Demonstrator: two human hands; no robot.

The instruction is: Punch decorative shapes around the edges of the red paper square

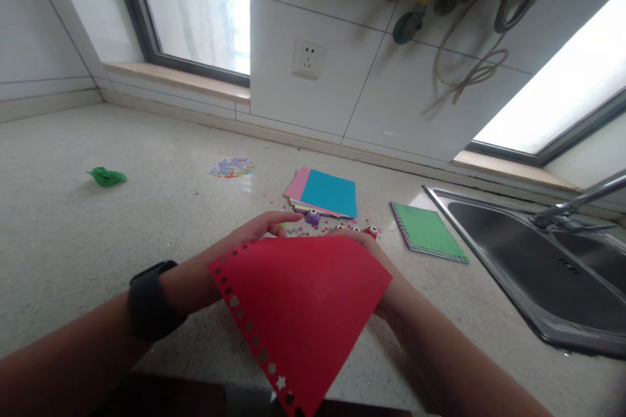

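1. Head view, the only one. Pale speckled counter (161, 137); red sheet (313, 319) aloft at the middle of its front edge, star and other shaped holes along its left side.
2. Left hand (259, 227) behind the sheet's upper edge: index finger stretched out near a purple punch (312, 215), rest partly hidden; grip cannot be told.
3. Right hand (359, 241) behind the sheet's right part, near red punches (372, 231); fingers hidden, pinching or spread unclear.
4. Beyond the hands, towards the back edge: coloured paper stack (328, 192), blue uppermost; loose paper bits (296, 231) before it; confetti heap (233, 167) farther left.
5. Towards the back left corner: green leaf-like piece (106, 176).
6. Right side: green-topped stack (429, 231), just beside the sink (513, 260). Sink has two dark basins, slots in the nearer.
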